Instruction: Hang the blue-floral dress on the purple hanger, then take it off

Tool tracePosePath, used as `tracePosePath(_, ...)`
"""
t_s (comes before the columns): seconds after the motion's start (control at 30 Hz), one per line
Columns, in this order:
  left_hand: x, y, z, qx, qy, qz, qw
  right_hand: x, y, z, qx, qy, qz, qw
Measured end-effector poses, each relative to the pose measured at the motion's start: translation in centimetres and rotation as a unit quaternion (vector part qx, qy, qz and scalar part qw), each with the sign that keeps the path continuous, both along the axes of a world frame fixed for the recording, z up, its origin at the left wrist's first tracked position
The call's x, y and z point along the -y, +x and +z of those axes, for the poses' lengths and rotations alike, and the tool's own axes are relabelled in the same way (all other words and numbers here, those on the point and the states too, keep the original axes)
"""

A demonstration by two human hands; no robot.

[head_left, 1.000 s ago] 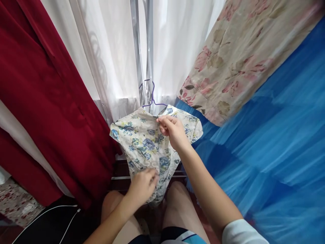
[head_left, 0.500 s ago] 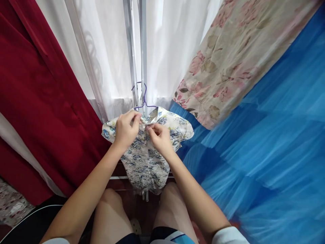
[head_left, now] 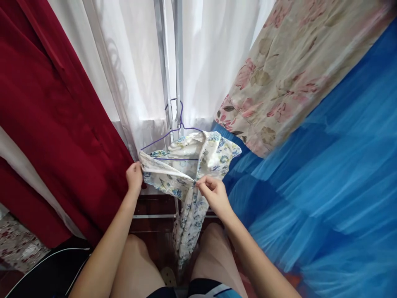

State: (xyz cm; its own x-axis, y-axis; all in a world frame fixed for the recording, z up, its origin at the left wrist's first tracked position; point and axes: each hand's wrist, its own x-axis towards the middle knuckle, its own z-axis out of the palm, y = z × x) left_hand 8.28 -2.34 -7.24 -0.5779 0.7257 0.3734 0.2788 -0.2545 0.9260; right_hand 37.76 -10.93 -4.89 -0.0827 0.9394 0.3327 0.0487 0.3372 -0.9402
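Observation:
A white floral shirt (head_left: 189, 198) with blue and yellow print hangs partly on a purple hanger (head_left: 161, 140). Its right-hand shoulder sits over the hanger, while the left arm of the hanger shows bare. My left hand (head_left: 135, 177) is closed on the shirt's edge at the left, below the hanger's tip. Near the middle of the front, my right hand (head_left: 214, 190) pinches the shirt at the opening. The neckline gapes between the two hands, and the lower part hangs bunched and narrow.
The hanger hooks on a metal rack (head_left: 173, 62) before white curtains (head_left: 217, 54). A red curtain (head_left: 62, 124) hangs at left. On the right are a floral cloth (head_left: 263, 95) and blue tulle (head_left: 325, 178). A black round-edged item (head_left: 52, 269) lies lower left.
My left hand has moved left and down, drawing the shirt's left shoulder off the hanger. My right hand has shifted right and down. The neckline has opened wide.

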Motion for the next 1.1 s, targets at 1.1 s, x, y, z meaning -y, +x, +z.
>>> tracePosePath(1.1,14.0,10.7,-2.5,-0.104,-0.14,-0.656,0.734,7.1,3.5,-1.6,-0.085,-0.268,0.205,0.938)
